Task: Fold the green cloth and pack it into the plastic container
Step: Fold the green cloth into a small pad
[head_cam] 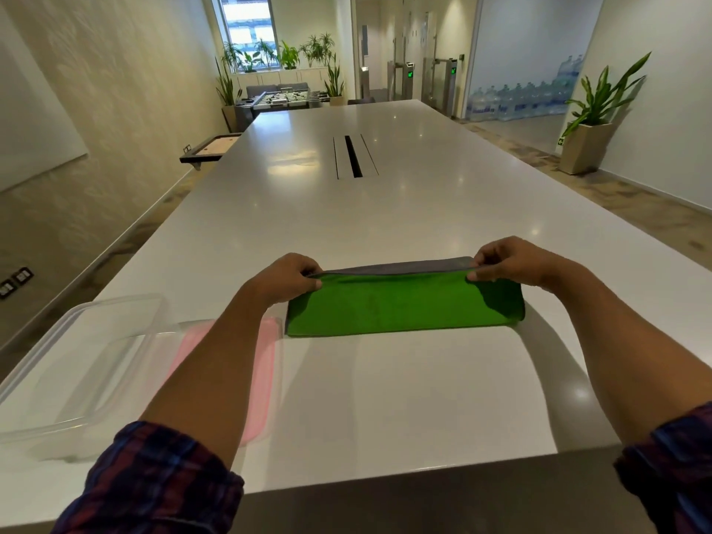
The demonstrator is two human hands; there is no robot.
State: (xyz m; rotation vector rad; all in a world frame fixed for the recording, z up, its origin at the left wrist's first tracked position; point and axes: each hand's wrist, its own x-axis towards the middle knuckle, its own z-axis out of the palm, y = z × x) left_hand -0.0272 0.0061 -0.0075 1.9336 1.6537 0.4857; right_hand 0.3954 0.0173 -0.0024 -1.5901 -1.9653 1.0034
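The green cloth [400, 306] lies on the white table as a long folded strip, its grey underside showing along the far edge. My left hand [287, 277] pinches the strip's far left corner. My right hand [508, 264] pinches the far right corner, and that end curls up a little. The clear plastic container [77, 364] stands open at the near left of the table, apart from the cloth. Its pink lid [266, 364] lies flat beside it, partly hidden under my left forearm.
The long white table [385, 210] stretches away ahead, with a dark cable slot [353, 156] in its middle. Its near edge runs just below my forearms. Potted plants and a floor tray stand off the table at the room's sides.
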